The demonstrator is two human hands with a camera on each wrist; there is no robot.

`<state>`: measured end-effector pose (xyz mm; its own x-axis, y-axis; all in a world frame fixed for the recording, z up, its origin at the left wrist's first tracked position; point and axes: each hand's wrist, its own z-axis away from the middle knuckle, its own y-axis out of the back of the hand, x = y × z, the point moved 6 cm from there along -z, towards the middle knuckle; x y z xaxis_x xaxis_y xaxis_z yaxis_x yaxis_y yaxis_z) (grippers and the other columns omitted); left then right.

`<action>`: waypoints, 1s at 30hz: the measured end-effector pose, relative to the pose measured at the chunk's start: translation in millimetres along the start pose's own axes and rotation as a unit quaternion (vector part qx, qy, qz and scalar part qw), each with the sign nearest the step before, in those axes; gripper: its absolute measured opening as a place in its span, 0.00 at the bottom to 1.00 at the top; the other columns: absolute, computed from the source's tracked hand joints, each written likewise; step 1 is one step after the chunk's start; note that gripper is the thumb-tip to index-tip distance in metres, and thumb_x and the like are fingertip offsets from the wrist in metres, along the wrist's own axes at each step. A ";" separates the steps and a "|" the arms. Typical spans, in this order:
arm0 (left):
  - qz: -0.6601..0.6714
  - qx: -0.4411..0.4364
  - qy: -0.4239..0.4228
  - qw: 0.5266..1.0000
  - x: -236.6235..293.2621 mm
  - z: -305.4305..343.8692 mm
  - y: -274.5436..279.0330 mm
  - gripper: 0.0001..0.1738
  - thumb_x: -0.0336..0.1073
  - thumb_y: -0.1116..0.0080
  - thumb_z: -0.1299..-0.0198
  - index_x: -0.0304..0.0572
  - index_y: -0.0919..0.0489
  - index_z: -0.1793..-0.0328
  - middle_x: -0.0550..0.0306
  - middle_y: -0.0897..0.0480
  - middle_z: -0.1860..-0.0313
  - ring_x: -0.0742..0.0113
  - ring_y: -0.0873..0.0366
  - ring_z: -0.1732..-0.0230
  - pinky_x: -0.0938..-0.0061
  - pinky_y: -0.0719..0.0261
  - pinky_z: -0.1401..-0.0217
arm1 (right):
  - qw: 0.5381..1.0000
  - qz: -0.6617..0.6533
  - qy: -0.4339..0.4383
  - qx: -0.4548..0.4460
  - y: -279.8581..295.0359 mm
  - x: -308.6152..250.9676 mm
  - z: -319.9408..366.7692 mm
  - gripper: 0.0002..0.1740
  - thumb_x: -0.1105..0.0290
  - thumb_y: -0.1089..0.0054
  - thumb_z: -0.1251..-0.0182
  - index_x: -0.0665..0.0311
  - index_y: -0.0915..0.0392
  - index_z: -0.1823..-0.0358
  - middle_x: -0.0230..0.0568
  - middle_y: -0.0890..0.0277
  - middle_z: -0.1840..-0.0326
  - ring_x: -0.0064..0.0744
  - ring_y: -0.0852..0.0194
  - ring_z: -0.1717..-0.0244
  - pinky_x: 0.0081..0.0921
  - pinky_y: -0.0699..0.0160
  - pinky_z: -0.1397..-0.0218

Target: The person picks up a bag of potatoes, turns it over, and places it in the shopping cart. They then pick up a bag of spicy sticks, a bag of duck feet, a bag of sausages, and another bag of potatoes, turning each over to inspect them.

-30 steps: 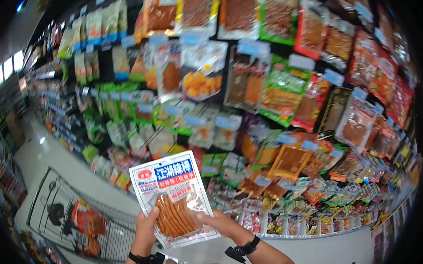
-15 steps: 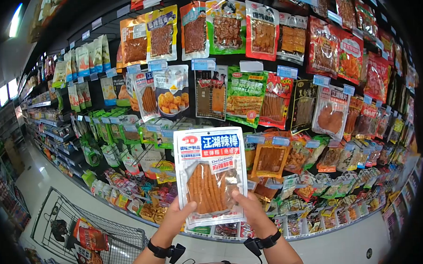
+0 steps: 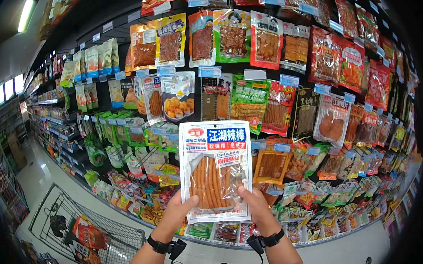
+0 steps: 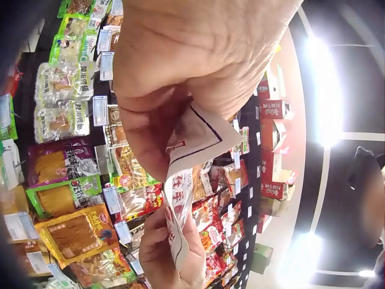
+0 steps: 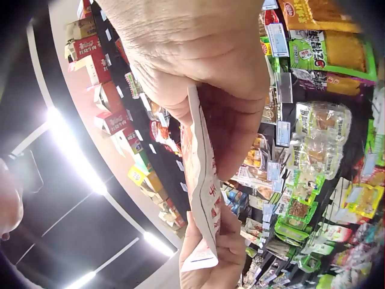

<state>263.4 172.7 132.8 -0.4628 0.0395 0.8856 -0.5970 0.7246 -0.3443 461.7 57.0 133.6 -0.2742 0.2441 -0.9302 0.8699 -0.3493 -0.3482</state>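
Observation:
Both hands hold up a white snack packet (image 3: 223, 174) with blue and red lettering, its clear window showing brown spicy sticks. My left hand (image 3: 179, 210) pinches the lower left edge, thumb on the front. On the lower right edge my right hand (image 3: 256, 203) does the same, its thumb over the window. In the left wrist view the packet (image 4: 180, 186) is seen edge-on, the left hand (image 4: 180, 66) near and the right hand farther off. Edge-on again in the right wrist view, the packet (image 5: 204, 174) sits between the right hand's (image 5: 198, 54) thumb and fingers.
A tall shelf wall of hanging snack packets stands in front, with a similar-looking white packet (image 3: 152, 99) hanging behind to the left. At lower left is a wire shopping cart (image 3: 122, 239) holding red packages (image 3: 89, 234). Pale aisle floor (image 3: 39, 186) runs back at the left.
The packet has gone from tilted and low to upright and higher, facing the head camera, both hands still gripping it. The head view has swung and steadied; the packet shifted slightly right.

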 end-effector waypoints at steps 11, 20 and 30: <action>0.042 -0.041 0.005 0.998 28.4 -1.3 -12.8 0.29 0.43 0.41 0.29 0.31 0.31 0.29 0.55 0.21 0.40 0.70 0.21 0.43 0.72 0.21 0.40 | 0.995 0.078 0.059 0.013 -5.4 -32.0 0.9 0.22 0.53 0.43 0.24 0.67 0.22 0.46 0.29 0.23 0.55 0.17 0.27 0.55 0.19 0.25 0.52; 0.050 -0.083 0.003 0.995 38.8 -16.1 -20.4 0.27 0.42 0.45 0.27 0.31 0.31 0.29 0.55 0.21 0.40 0.71 0.20 0.45 0.73 0.19 0.43 | 0.992 0.071 0.108 0.007 -4.9 -51.3 -5.6 0.20 0.54 0.42 0.25 0.64 0.22 0.47 0.26 0.25 0.57 0.16 0.29 0.57 0.19 0.29 0.51; -0.078 -0.023 -0.066 0.995 60.6 -40.0 -23.5 0.36 0.42 0.42 0.29 0.35 0.43 0.22 0.53 0.25 0.34 0.69 0.28 0.36 0.71 0.32 0.32 | 0.939 0.262 0.221 -0.023 -45.0 -106.7 4.8 0.20 0.57 0.48 0.22 0.68 0.17 0.53 0.32 0.20 0.66 0.17 0.26 0.66 0.20 0.27 0.63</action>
<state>275.6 185.7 207.1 -0.4502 -0.1642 0.8777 -0.6398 0.7450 -0.1887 449.8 42.4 247.9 0.3846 0.4050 -0.8295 0.8572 -0.4900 0.1582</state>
